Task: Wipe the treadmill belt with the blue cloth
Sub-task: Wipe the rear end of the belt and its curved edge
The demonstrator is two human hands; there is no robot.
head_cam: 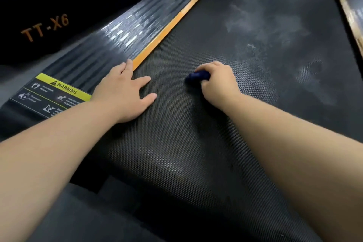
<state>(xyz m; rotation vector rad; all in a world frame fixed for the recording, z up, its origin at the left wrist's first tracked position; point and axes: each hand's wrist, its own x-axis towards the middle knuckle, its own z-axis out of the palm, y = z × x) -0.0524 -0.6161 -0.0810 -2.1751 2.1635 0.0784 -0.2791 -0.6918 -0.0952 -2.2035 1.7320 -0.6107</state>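
Head view, near edge: noted two bare forearms reaching forward over the rear end of the treadmill belt, with grey floor just behind it. Found belt surface black, finely dimpled, matt close in.

Further in: recorded left grip laid flat, palm down, fingers straight and spread, holding nothing. Thumb and forefinger on the belt, remaining fingers across its left edge toward the side rail. Recorded right grip near the belt's middle, knuckles up, fingers curled tight round the blue cloth and pressing it to the belt. Found cloth dark blue, bunched into a small wad, mostly hidden under the fingers. Only a rounded end visible, projecting toward the left grip. Found the two grips apart, bare belt between.

Left of the left grip: noted yellow-and-black warning label stuck on the rail's rear end, small print blurred. Found rail black, ribbed lengthwise, glossy with white reflections. Noted orange strip along the seam between rail and belt.

Beyond the right grip: found pale, cloudy smears across the belt's middle and right, in irregular patches. Noted second orange strip at the far right edge. Far left: noted orange "TT-X6" lettering on a black housing.
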